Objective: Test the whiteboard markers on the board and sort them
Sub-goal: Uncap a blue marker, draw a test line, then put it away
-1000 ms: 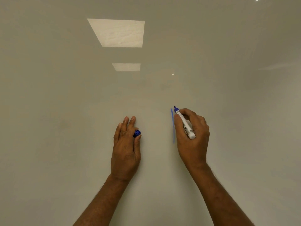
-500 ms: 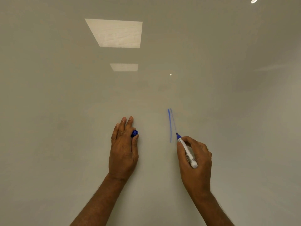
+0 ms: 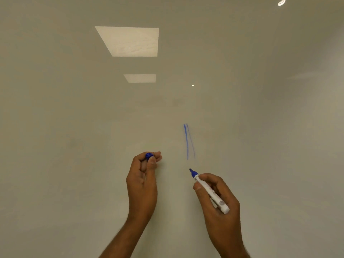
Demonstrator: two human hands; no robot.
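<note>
A glossy whiteboard (image 3: 74, 127) fills the view. On it are two near-vertical blue strokes (image 3: 186, 141), the left one strong, the right one faint. My right hand (image 3: 219, 198) grips a white marker (image 3: 210, 191) with a blue tip, uncapped, its tip pointing up-left just below the strokes and off the lines. My left hand (image 3: 143, 181) is turned side-on and pinches the blue marker cap (image 3: 149, 155) between thumb and fingertips, left of the strokes.
Two ceiling light panels (image 3: 130, 41) reflect in the upper board, and a small lamp reflection (image 3: 281, 2) shows at the top right. No other markers or containers are in view.
My right hand drew a second, fainter stroke downward, then lifted the tip below the lines. My left hand came off the board and turned, still holding the cap.
</note>
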